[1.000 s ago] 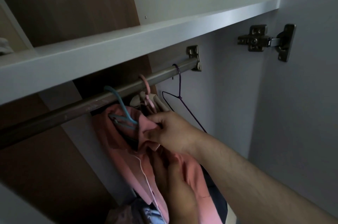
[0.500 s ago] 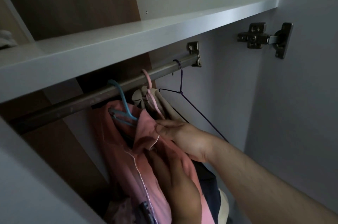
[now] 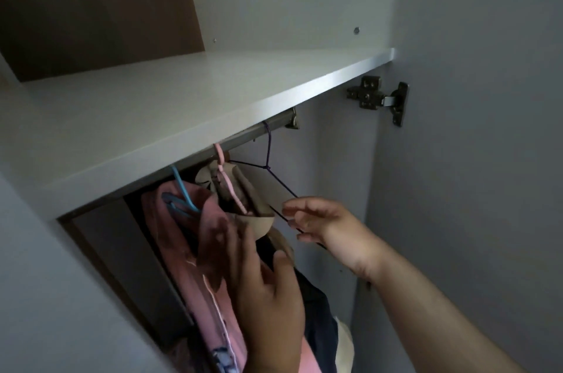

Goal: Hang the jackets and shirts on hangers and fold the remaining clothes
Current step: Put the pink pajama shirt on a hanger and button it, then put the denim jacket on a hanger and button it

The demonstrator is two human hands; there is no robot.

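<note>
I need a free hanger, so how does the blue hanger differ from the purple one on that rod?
The blue hanger is thick and looks like plastic; the purple hanger is thin wire. The blue hanger carries a pink garment, while the purple hanger hangs bare. The blue hanger sits furthest left; the purple hanger is nearest the bracket. Both hook over the rod.
</note>
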